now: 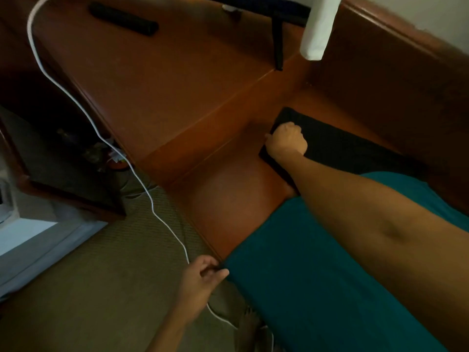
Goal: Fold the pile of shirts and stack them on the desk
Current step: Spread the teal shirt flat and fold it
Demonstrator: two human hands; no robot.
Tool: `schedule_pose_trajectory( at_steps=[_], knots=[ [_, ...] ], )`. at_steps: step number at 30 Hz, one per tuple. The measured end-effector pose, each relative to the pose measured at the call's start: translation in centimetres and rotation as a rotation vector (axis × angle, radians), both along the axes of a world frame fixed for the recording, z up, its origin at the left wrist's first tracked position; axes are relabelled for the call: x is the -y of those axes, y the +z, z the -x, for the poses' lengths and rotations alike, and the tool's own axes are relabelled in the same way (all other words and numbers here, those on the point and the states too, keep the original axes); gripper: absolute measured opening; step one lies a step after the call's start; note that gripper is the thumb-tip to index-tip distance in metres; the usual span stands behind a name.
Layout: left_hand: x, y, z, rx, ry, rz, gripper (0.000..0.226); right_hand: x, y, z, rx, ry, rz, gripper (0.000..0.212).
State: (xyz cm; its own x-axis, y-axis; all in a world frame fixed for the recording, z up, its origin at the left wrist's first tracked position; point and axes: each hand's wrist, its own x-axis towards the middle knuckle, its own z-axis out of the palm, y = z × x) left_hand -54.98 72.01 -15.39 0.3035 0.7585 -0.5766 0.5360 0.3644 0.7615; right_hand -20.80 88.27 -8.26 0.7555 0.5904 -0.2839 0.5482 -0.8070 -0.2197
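Across the upper and middle frame runs the brown wooden desk [157, 97], tilted by the wide lens. Lower right, a teal shirt [317, 270] lies flat on the desk, its near corner at the desk edge and its far part under the person's right forearm. Behind it, right of centre, a black shirt [355, 151] lies folded flat on the desk, just touching the teal one. Lower left is carpet [88, 288]. A white cable [142, 184] snakes from upper left down past the desk edge to the floor. A black bar-shaped object [124, 19] sits on the desk at top, and a white cloth [319, 24] hangs at upper right. Right hand [286, 142] is fisted, pressing on the left edge of the black shirt; whether it grips cloth, cannot tell. Left hand [203, 278], at bottom centre, pinches the teal shirt's near corner between thumb and fingers.
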Motion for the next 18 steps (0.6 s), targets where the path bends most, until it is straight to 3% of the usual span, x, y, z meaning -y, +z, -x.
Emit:
schedule_pose_trajectory(
  at_steps=[3,5,7,11,15,18],
  knots=[
    [-0.2,-0.6,0.9,-0.036,-0.143,0.034,0.019,0.3,0.0,-1.1,-0.047,-0.062,-0.108,0.021],
    [-0.2,-0.9,1.5,-0.123,-0.211,0.007,0.026,1.5,0.4,-2.4,-0.142,-0.117,-0.219,0.011],
    [0.0,-0.8,1.6,-0.167,-0.194,-0.048,0.031,2.9,1.0,-3.7,-0.239,-0.167,-0.342,0.017],
    [0.8,0.4,0.9,-0.106,-0.138,-0.172,0.011,6.2,3.5,-5.7,-0.374,-0.275,-0.547,0.008],
    [2.3,2.2,0.7,-0.136,-0.129,-0.334,0.017,10.4,6.3,-7.8,-0.505,-0.434,-0.711,0.007],
    [3.6,4.1,0.2,-0.077,-0.238,-0.581,0.01,14.1,7.4,-9.8,-0.572,-0.561,-0.786,0.026]
  ],
)
